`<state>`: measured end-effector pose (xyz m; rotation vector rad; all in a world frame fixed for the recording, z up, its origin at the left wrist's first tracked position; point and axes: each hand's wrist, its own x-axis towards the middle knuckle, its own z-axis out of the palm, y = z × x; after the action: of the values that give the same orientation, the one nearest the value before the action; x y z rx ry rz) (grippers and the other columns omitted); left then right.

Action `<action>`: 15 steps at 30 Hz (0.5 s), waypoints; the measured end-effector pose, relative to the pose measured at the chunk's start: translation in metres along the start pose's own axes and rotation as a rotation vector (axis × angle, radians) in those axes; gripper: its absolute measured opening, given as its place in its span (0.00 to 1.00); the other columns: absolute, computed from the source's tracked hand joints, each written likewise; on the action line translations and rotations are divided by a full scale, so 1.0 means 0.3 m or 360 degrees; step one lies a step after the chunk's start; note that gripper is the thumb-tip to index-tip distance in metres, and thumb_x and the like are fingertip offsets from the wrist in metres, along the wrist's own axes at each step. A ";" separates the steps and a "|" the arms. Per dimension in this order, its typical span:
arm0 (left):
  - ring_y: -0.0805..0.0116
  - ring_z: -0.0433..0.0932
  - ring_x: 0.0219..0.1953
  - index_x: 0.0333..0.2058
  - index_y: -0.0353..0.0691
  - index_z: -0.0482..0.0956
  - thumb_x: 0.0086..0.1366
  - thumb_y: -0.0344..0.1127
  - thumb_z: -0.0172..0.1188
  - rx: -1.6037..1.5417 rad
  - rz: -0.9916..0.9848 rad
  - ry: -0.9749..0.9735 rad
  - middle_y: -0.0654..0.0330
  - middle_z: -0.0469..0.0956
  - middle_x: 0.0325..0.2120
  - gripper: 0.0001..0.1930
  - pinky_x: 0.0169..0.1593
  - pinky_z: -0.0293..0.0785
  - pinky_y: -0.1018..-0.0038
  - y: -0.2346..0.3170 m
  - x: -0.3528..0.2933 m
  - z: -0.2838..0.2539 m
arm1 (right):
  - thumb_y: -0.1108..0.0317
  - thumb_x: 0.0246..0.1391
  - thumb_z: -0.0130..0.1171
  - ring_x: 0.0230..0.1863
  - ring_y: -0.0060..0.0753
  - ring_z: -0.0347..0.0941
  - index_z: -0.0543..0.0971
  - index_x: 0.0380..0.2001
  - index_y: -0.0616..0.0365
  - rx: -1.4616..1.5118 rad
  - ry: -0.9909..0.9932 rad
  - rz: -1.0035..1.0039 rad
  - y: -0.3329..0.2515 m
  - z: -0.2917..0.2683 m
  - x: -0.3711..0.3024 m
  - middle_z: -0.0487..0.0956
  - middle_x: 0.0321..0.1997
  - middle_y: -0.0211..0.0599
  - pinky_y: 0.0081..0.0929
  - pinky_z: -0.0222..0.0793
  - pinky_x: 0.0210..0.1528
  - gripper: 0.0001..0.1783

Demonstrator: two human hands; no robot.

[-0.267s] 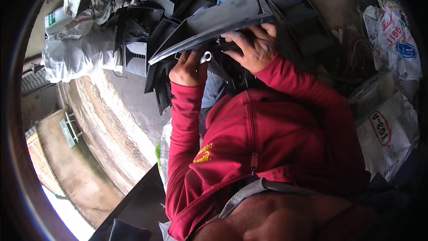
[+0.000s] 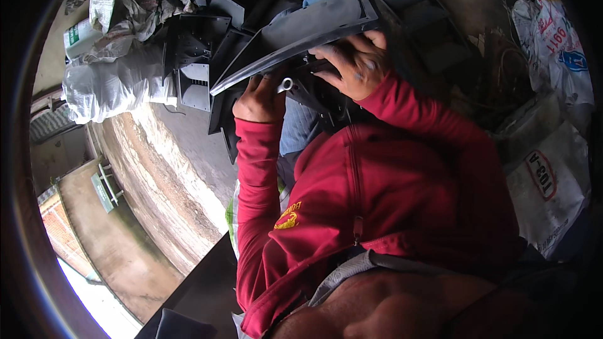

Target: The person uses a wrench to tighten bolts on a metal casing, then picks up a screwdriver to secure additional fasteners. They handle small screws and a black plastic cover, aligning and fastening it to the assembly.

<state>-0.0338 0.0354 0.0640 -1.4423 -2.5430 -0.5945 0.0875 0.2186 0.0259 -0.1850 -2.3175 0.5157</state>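
A long dark metal panel (image 2: pixel 317 25) with a raised rim lies tilted across my lap. Its near edge slants down to the left. My left hand (image 2: pixel 259 102) is closed beneath that edge on a wrench; the bright ring end (image 2: pixel 286 85) pokes out beside the fingers, while the rest is hidden. To the right, my right hand (image 2: pixel 357 68) has its fingers bent against the panel's near rim. The right thumb and forefinger are a little apart, beside a small bolt (image 2: pixel 306 59). Under the panel, a black bracket-like part (image 2: pixel 308 94) is partly in shadow.
Dark metal parts (image 2: pixel 195 31) are heaped beyond the panel, with another tray-like part (image 2: pixel 427 25) at the far right. A wrapped white bundle (image 2: pixel 113 91) lies at the left. Printed white sacks (image 2: pixel 546 176) stand along the right side.
My left hand and the wrench's ring end have shifted slightly left and down. The right hand keeps its place by the panel's rim. The background has shifted slightly in view.
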 end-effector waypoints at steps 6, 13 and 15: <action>0.65 0.79 0.28 0.46 0.33 0.80 0.68 0.33 0.57 -0.0710 -0.0141 -0.0142 0.54 0.80 0.31 0.12 0.34 0.74 0.74 0.029 -0.014 -0.162 | 0.55 0.38 0.72 0.45 0.22 0.73 0.79 0.45 0.35 -0.0107 0.0047 -0.0019 0.006 0.010 -0.019 0.81 0.37 0.13 0.39 0.53 0.53 0.26; 0.76 0.81 0.22 0.40 0.34 0.83 0.65 0.28 0.61 -0.0828 -0.0379 0.0137 0.57 0.83 0.28 0.07 0.25 0.74 0.81 0.067 -0.010 -0.238 | 0.55 0.41 0.70 0.50 0.25 0.68 0.81 0.44 0.34 -0.0160 0.0007 -0.0011 0.022 0.037 -0.011 0.77 0.44 0.13 0.43 0.51 0.54 0.22; 0.75 0.82 0.23 0.40 0.34 0.83 0.64 0.28 0.62 -0.0791 -0.0409 0.0203 0.57 0.83 0.27 0.07 0.25 0.75 0.81 0.053 -0.014 -0.198 | 0.55 0.41 0.69 0.50 0.25 0.67 0.81 0.44 0.34 -0.0169 -0.0054 -0.0012 0.013 0.032 -0.006 0.76 0.43 0.12 0.44 0.51 0.54 0.22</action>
<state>-0.0214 0.0147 0.1208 -1.1460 -2.6071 -1.3923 0.0821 0.2188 0.0169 -0.2200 -2.3795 0.3950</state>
